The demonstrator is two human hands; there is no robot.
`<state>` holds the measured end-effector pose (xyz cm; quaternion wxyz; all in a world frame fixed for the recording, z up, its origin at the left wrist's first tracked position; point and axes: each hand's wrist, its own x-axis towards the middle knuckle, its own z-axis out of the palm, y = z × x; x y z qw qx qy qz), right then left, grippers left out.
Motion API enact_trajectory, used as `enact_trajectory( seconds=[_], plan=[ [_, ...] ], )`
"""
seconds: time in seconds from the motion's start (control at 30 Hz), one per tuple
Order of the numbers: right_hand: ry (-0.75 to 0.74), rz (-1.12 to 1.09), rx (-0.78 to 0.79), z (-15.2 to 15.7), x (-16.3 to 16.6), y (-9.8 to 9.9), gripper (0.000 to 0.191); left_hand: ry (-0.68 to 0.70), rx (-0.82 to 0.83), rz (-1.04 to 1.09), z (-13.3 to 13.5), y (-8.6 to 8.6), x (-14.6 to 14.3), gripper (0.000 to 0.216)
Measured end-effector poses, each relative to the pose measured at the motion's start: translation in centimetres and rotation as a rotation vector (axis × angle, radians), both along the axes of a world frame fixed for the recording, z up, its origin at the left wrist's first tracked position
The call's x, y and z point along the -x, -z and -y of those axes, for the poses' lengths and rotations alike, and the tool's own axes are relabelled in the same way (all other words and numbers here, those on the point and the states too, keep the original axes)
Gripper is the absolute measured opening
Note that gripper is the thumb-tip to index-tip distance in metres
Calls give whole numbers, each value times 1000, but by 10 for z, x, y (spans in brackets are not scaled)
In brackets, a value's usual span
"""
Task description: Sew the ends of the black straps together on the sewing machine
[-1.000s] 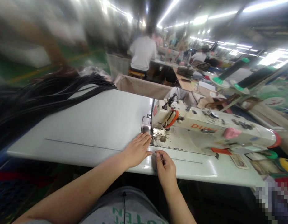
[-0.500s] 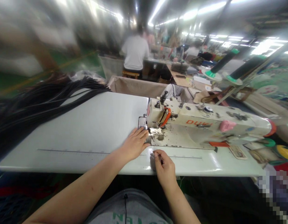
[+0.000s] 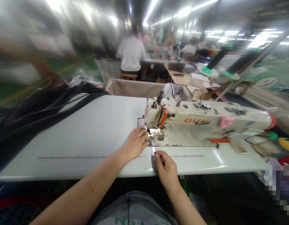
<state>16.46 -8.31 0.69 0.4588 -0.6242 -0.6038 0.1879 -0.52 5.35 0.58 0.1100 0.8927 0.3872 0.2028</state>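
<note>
My left hand (image 3: 137,143) lies flat at the needle end of a sewing machine (image 3: 182,117), its fingers stretched forward. Just beyond those fingertips shows a small pale piece with a dark edge (image 3: 141,122), partly covered by the hand. The metal presser foot and needle plate (image 3: 155,131) are right beside my fingers. Nearer the table's front edge, my right hand (image 3: 168,168) is curled closed. A small, dark, thin tool (image 3: 162,160) pokes out between its fingers; most of it is hidden, so its kind is unclear.
A printed ruler line (image 3: 71,157) runs along the white tabletop (image 3: 93,125). Long black strips (image 3: 51,103) are heaped over its left side. Behind it stands a fabric-lined bin (image 3: 132,87). Thread cones (image 3: 214,61) rise at right; a person (image 3: 131,53) sits farther back.
The whole view has shifted slightly, with the machine a little farther left in it. Both hands keep almost the same pose and place.
</note>
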Motion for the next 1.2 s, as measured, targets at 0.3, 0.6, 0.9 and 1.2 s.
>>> enact_trajectory(
  seconds=[0.3,0.6,0.9,1.2],
  plan=[
    [24,22,-77,4,2,-3,20,6,130,73,-76,-4,-16,34],
    [6,38,-94,5,1,0,18,180,129,-88,-109,-12,-21,31],
    [29,36,-111,5,3,-5,19,127,143,-47,-112,-10,-20,30],
    [34,53,-113,6,4,-3,19,110,86,86,-93,-12,9,8]
  ],
)
